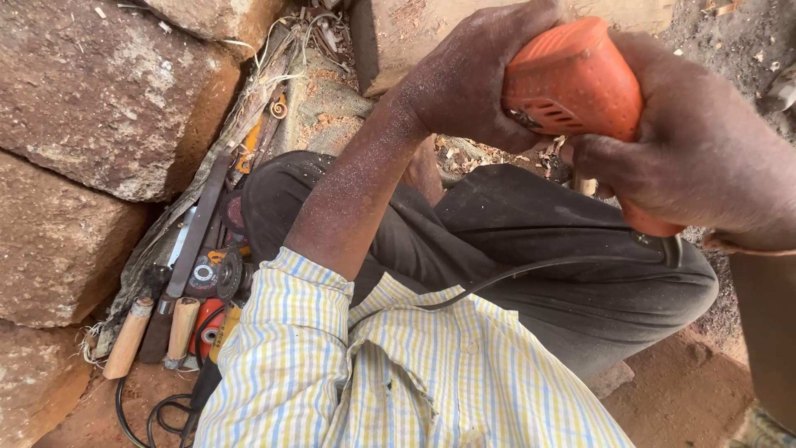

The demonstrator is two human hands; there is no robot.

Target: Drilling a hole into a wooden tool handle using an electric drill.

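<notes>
No packages, signs or screens show anywhere here. The only label is a small round one, pale with a dark ring, on a grinding disc among the tools at lower left.

we see rough reddish stone blocks stacked at the left in bright daylight, reddish dirt ground below, wood shavings scattered near a pale block, and darker soil at the upper right.
</notes>
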